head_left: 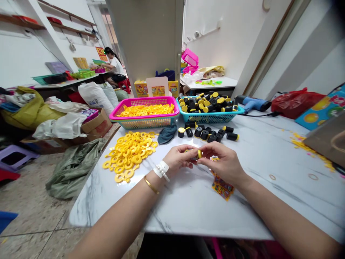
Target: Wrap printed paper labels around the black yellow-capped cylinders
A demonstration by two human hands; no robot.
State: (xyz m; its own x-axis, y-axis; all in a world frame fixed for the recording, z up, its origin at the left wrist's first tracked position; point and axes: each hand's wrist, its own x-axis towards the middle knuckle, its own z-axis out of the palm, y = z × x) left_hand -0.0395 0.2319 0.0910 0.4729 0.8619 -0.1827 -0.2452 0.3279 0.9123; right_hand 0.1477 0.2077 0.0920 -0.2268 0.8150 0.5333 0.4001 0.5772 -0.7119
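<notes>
Yellow-capped cylinder between both hands, printed labels nearby, lettering unclear

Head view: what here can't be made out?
In the head view:
Yellow-edged piece: mostly covered by left hand and right hand.
Printed sheets: partly behind the right hand; print too small to read.
Red bag: contents hidden by its plastic.
Blue box: cut off by the right edge.

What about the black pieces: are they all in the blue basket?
No, several black pieces lie on the table outside the blue basket.
</notes>
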